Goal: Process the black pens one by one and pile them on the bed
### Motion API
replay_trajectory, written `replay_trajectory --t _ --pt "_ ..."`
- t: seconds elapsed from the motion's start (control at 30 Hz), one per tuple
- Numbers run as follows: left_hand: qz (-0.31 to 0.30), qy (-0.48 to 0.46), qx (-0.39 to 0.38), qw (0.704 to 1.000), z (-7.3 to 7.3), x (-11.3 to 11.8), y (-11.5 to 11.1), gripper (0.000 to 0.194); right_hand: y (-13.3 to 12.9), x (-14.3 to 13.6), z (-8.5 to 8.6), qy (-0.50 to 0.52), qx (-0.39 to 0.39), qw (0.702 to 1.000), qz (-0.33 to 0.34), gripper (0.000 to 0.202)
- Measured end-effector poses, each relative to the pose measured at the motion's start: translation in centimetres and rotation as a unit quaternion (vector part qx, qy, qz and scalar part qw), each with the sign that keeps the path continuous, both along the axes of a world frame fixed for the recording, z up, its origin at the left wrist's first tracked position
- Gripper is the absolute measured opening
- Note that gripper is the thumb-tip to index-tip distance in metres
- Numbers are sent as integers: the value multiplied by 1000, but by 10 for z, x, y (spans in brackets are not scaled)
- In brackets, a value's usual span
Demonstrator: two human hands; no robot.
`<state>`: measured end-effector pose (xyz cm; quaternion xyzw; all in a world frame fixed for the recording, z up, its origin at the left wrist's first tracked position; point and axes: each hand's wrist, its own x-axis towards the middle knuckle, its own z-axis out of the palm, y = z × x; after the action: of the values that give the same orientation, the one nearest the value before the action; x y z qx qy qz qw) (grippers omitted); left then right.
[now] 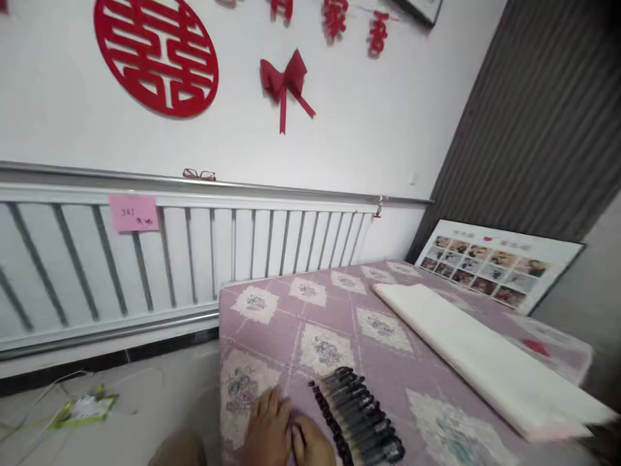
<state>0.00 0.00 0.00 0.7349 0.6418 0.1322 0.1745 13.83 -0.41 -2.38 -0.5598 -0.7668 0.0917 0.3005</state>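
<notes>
Both bare hands rest low in the view on the purple tablecloth patterned with pale floral diamonds (295,317), close beside each other. The left hand (269,427) lies palm down, its fingers extended forward and only slightly apart, with nothing seen in them; they touch the cloth. The right hand (313,445) is just beside it, its fingers partly bent and angled toward the left one; whether they press together or pinch anything cannot be told.

Just to the right of the right hand is the row of slim pens with black and translucent parts (359,414), laid side by side on the cloth, apart from the fingers. The row slants from near the middle of the cloth down toward the lower edge of the view, where its nearest part is cut off.

The table's left edge runs close beside the left hand, with the grey floor (194,369) beyond it. Ahead of the fingers, bare cloth reaches to the far edge by the white slatted radiator (262,246). Right of the pens, another bare strip separates them from the long white folded sheet (485,356). Beyond that sheet, the white board with rows of small photos (499,262) leans at a tilt near the dark ribbed panel (538,129)
</notes>
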Motion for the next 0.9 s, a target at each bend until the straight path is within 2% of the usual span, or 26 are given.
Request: replay_trajectory --t 0.23,0.43,0.6,0.73,0.8,0.9 --pt "-2 -20 8 1000 5 -8 -37 52 -30 -13 11 -67 -31 993 -97 43" --pt "-4 -18 24 1000 14 -14 -59 61 -49 -15 30 -93 -67 987 -112 49" --pt "10 -34 31 999 20 -16 -63 65 -54 -10 32 -21 -72 988 -134 54" --pt "39 -156 65 985 12 -19 -58 63 -57 -6 28 71 -42 988 -133 59" --pt "62 -207 62 974 8 -20 -56 65 -59 -6 26 82 -35 984 -154 60" --pt "86 -215 33 972 9 -21 -56 69 -64 -4 24 67 -51 978 -190 57"
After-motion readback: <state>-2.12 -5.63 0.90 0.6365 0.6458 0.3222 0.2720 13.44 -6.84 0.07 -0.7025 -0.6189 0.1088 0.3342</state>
